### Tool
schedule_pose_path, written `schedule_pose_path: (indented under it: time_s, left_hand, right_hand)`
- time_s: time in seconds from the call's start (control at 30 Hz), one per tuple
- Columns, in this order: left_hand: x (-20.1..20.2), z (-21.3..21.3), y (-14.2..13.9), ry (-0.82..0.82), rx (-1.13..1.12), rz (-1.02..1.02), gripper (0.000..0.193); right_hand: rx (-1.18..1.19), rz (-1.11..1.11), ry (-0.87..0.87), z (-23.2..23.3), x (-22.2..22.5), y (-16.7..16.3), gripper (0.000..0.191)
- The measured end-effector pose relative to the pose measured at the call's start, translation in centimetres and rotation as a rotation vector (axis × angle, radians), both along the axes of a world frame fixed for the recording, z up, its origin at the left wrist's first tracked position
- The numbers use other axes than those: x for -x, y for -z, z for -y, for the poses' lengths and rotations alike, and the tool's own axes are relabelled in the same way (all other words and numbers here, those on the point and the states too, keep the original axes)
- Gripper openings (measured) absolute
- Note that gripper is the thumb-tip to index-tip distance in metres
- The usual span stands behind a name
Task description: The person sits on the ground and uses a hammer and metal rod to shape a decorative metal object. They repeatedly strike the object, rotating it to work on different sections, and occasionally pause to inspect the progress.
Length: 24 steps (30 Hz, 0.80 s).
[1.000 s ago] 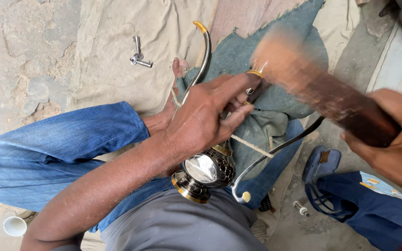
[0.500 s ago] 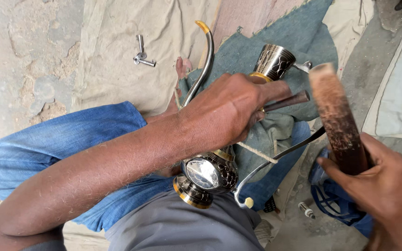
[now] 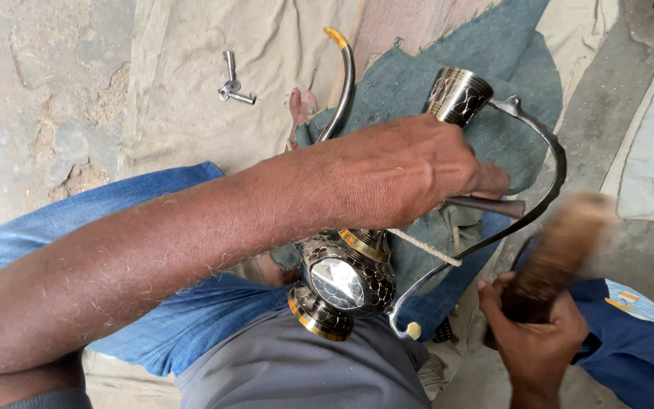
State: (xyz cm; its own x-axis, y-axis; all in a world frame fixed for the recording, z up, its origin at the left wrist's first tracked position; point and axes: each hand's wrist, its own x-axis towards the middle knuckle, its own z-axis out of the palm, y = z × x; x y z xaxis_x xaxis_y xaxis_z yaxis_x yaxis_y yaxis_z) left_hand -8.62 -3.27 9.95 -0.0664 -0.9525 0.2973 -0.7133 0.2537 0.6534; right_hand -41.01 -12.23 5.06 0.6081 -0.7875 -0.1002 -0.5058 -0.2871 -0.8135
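My left hand [image 3: 410, 170] reaches across and grips a thin dark metal punch [image 3: 490, 206] laid against a tall engraved metal jug [image 3: 357, 265]. The jug lies along my lap, round belly near me, flared neck [image 3: 457, 95] pointing away. A curved spout [image 3: 342, 79] with a yellow tip rises at its left and a long curved handle [image 3: 543, 197] loops at its right. My right hand [image 3: 535, 341] is closed around a thick wooden mallet [image 3: 562, 250], blurred, low at the right beside the handle.
A beige cloth [image 3: 191, 91] and a blue-grey cloth [image 3: 509, 53] cover the ground under the jug. A small metal key-like tool [image 3: 232, 85] lies on the beige cloth at upper left. Blue fabric [image 3: 637, 348] lies at lower right. A string [image 3: 425, 246] crosses the jug's neck.
The wooden mallet swung from high at the upper right down to low at the right. My left hand stayed on the punch and jug, and the view moved closer.
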Motion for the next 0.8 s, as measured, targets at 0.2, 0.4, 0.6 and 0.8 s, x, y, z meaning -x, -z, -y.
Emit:
schedule_pose_path:
  time_s: [0.2, 0.4, 0.6, 0.8]
  left_hand:
    - [-0.1, 0.4, 0.1, 0.106, -0.174, -0.009, 0.034]
    - [-0.8, -0.6, -0.3, 0.195, -0.069, -0.003, 0.028]
    - [-1.5, -4.5, 1.6, -0.143, 0.246, -0.363, 0.03]
    - [-0.5, -6.2, 4.3, -0.337, 0.045, -0.679, 0.034]
  right_hand:
    - [0.307, -0.124, -0.089, -1.2, 0.6, 0.6, 0.029]
    - [0.273, -0.141, -0.097, -2.2, 0.3, 0.5, 0.027]
    - [-0.141, 0.225, -0.465, -0.5, -0.7, -5.8, 0.045]
    - [-0.323, 0.648, -0.154, -2.6, -3.9, -1.2, 0.033]
